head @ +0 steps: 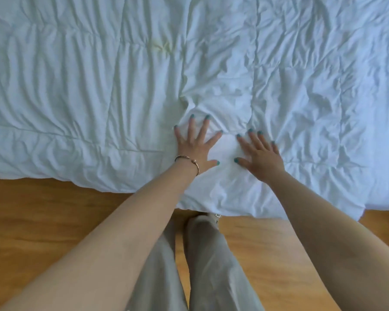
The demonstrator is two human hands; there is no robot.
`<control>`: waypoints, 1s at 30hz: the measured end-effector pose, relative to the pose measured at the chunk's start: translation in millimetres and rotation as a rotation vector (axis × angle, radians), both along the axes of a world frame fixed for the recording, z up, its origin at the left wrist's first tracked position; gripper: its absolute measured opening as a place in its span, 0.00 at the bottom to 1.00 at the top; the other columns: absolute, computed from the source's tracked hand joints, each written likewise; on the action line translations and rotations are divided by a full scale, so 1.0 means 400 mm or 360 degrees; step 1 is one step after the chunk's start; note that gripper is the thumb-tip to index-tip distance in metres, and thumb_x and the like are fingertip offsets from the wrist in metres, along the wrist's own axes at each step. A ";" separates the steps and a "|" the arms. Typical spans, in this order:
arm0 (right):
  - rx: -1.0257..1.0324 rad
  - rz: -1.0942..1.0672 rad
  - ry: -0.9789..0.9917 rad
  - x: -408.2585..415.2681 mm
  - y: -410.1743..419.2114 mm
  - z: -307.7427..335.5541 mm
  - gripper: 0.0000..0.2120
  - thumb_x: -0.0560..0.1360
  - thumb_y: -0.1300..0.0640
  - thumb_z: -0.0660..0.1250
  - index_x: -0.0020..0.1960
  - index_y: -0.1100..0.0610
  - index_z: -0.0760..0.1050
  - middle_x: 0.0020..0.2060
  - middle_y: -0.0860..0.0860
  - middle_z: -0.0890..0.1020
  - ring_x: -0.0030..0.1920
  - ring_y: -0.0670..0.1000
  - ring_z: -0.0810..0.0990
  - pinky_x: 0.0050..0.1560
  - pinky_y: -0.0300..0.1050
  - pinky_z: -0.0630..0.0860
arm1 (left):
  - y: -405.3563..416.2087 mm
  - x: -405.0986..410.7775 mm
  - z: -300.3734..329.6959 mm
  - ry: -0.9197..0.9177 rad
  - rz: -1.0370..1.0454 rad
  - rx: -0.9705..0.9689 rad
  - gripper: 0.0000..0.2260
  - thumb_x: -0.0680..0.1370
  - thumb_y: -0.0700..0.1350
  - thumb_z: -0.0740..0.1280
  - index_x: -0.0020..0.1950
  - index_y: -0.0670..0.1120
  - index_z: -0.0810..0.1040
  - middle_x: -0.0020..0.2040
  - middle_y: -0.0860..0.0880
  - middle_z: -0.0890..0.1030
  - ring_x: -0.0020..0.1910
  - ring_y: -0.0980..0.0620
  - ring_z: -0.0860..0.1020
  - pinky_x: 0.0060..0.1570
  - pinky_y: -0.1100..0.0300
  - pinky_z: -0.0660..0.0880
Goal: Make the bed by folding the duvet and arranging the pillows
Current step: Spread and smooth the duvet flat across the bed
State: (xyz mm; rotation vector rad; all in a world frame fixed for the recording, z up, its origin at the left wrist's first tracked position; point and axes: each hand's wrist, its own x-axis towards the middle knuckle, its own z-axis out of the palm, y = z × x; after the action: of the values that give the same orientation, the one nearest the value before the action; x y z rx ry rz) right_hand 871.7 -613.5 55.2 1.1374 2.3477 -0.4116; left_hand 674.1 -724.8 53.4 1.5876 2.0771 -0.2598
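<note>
A white, wrinkled quilted duvet (99,86) covers the whole upper part of the view, its near edge hanging towards the floor. My left hand (195,145), with a thin bracelet at the wrist, lies flat on the duvet near that edge, fingers spread. Beside it, a little to the right, my right hand (261,153) also presses flat on the fabric with fingers spread. A bunched fold rises just beyond the fingertips. No pillows are in view.
A wooden floor (43,209) runs along the near side of the bed. My legs in light trousers (202,254) stand close to the duvet's hanging edge, between my two arms.
</note>
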 end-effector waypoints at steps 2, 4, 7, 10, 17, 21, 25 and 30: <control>0.0054 -0.0120 -0.0146 0.081 0.047 0.000 0.37 0.73 0.27 0.52 0.74 0.32 0.36 0.77 0.40 0.36 0.77 0.52 0.36 0.71 0.70 0.40 | 0.040 0.007 0.005 0.0159 0.0092 -0.0409 0.45 0.68 0.74 0.61 0.73 0.67 0.34 0.77 0.46 0.33 0.74 0.29 0.43 0.62 0.23 0.45; 0.0006 -0.0382 -0.0224 0.154 0.101 0.004 0.43 0.68 0.23 0.53 0.73 0.31 0.31 0.76 0.42 0.32 0.76 0.58 0.32 0.69 0.73 0.40 | 0.104 0.035 0.029 0.0307 0.0195 -0.0565 0.45 0.69 0.70 0.63 0.75 0.64 0.37 0.77 0.40 0.42 0.73 0.27 0.49 0.63 0.23 0.43; -0.0063 -0.0457 -0.0194 0.226 0.174 -0.007 0.49 0.63 0.20 0.56 0.70 0.30 0.27 0.75 0.46 0.30 0.75 0.60 0.31 0.69 0.74 0.41 | 0.219 0.135 0.058 0.0483 0.0185 -0.0104 0.31 0.74 0.57 0.61 0.74 0.49 0.59 0.74 0.41 0.55 0.74 0.34 0.51 0.66 0.26 0.44; -0.0098 -0.0339 -0.0108 0.265 0.211 -0.027 0.49 0.62 0.19 0.56 0.70 0.29 0.28 0.76 0.43 0.31 0.76 0.58 0.31 0.69 0.74 0.42 | 0.274 0.201 0.000 0.0072 0.0127 0.0154 0.29 0.74 0.63 0.61 0.73 0.59 0.57 0.78 0.47 0.42 0.76 0.40 0.39 0.63 0.23 0.46; -0.0128 -0.0426 -0.0289 0.324 0.207 -0.032 0.45 0.65 0.20 0.51 0.69 0.30 0.25 0.73 0.41 0.27 0.75 0.58 0.29 0.68 0.76 0.43 | 0.243 0.172 -0.051 0.0019 0.0539 -0.0133 0.49 0.63 0.80 0.55 0.73 0.64 0.29 0.75 0.55 0.28 0.74 0.55 0.30 0.61 0.23 0.45; -0.0259 -0.0444 -0.0368 0.297 0.212 0.003 0.44 0.70 0.25 0.54 0.73 0.34 0.28 0.75 0.43 0.30 0.76 0.60 0.34 0.69 0.72 0.48 | 0.149 0.172 -0.043 0.0158 0.0465 -0.0043 0.40 0.72 0.74 0.49 0.76 0.59 0.35 0.78 0.52 0.36 0.77 0.52 0.37 0.68 0.34 0.50; -0.0043 -0.0295 -0.0507 0.266 0.123 0.014 0.36 0.81 0.42 0.50 0.78 0.50 0.32 0.78 0.54 0.38 0.77 0.64 0.43 0.73 0.60 0.57 | 0.011 0.160 -0.023 0.0074 0.0483 0.0013 0.34 0.77 0.66 0.50 0.78 0.56 0.43 0.79 0.49 0.46 0.78 0.48 0.44 0.73 0.48 0.49; -0.0164 -0.0443 -0.0505 0.035 -0.042 0.052 0.38 0.80 0.58 0.56 0.77 0.60 0.33 0.77 0.58 0.38 0.75 0.69 0.49 0.70 0.55 0.62 | -0.128 0.113 0.020 -0.0204 0.0355 -0.0209 0.32 0.79 0.60 0.55 0.77 0.60 0.41 0.79 0.54 0.43 0.78 0.50 0.41 0.75 0.47 0.48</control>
State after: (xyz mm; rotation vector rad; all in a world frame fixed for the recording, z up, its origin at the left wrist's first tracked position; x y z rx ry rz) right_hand 885.7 -630.5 75.8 1.3736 1.8831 -0.4094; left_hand 719.2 -776.0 61.4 1.2510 2.0707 -0.2046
